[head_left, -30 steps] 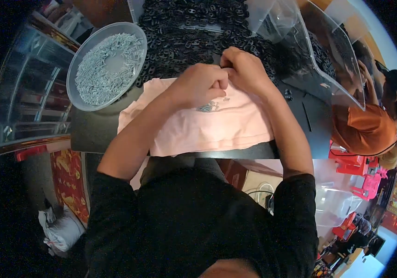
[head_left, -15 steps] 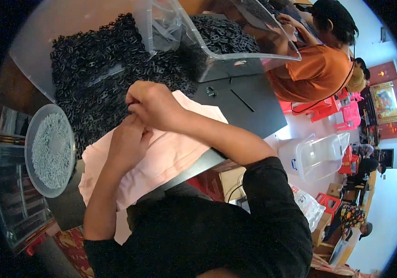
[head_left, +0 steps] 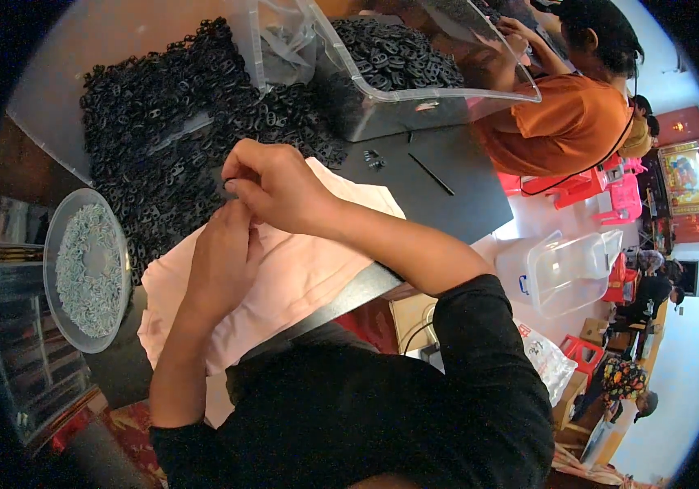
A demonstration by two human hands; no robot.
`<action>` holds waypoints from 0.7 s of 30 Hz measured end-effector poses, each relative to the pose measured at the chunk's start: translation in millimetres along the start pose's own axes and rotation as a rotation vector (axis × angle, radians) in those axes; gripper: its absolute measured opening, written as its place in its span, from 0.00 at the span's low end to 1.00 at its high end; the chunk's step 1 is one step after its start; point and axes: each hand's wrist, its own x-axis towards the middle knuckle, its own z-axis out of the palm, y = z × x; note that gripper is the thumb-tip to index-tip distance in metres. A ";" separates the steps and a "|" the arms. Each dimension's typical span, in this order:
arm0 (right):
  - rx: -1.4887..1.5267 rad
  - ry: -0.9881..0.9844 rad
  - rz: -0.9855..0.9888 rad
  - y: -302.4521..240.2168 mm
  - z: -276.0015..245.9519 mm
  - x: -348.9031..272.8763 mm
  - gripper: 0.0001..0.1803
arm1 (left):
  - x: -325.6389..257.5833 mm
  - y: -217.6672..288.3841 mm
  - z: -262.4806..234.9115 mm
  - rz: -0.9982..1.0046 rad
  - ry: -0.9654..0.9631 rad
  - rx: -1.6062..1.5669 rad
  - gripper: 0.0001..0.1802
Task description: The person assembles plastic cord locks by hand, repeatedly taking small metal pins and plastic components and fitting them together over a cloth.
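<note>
My right hand (head_left: 284,186) is bent over the far edge of a pale pink cloth (head_left: 284,281), thumb and forefinger pinched together. A small dark bit shows at their tips, too little of it to name. Just below, my left hand (head_left: 225,259) is closed with its fingertips up against the right hand; whatever it grips is hidden. Beyond both hands spreads a large heap of small black plastic pieces with holes (head_left: 154,106). On the left stands a round translucent bowl (head_left: 52,281) of small pale screw-like pieces (head_left: 80,306).
A clear bin (head_left: 414,95) holds more black pieces at the back. A thin black rod (head_left: 431,174) and several small metal parts (head_left: 374,160) lie on the dark table (head_left: 467,191). At right sits a person in an orange shirt (head_left: 565,122); clear tubs (head_left: 565,273) stand on the floor.
The right hand's fingertips have lifted slightly from the left hand's, and a small dark bit shows at them. The left hand has turned a little; the view has shifted slightly.
</note>
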 end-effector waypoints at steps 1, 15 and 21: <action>0.005 0.000 0.000 -1.1 -0.3 -0.2 0.05 | -0.8 0.9 0.6 -0.018 0.029 0.017 0.08; 0.072 -0.187 0.010 8.2 -13.8 -13.8 0.05 | 3.7 -21.8 -13.8 -0.232 0.255 -0.790 0.09; 0.079 -0.218 0.009 2.2 -7.4 -16.7 0.06 | 4.6 -8.3 -11.6 -0.224 0.329 -0.793 0.09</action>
